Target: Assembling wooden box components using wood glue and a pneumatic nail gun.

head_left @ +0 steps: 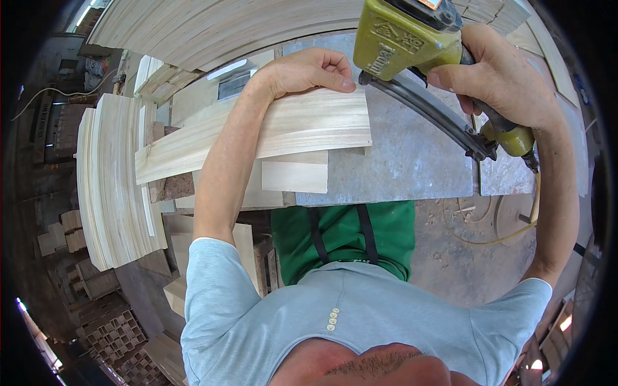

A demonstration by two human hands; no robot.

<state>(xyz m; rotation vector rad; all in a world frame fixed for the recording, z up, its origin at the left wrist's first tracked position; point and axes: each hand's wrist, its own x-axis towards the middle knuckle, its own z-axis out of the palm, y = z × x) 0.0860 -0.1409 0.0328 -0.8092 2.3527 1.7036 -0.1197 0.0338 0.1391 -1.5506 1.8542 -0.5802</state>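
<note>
My right hand (505, 80) is wrapped round the grip of a yellow-green air nail gun (402, 48) with a long black magazine. The gun's nose stands close to the far right corner of a pale wooden board (309, 122). My left hand (309, 69) is closed at that board's far edge, its thumb along the near side and its fingers curled; what lies under the fingers is partly hidden. A shorter pale wood block (295, 172) sits beneath the board's near side, on the grey worktable (418, 167).
A stack of long planks (225, 29) runs along the far side. Another plank stack (122, 183) stands at the left. A yellow air hose (496, 242) hangs from the gun and loops over the floor at the right. A green stool-like thing or apron (347, 235) is before me.
</note>
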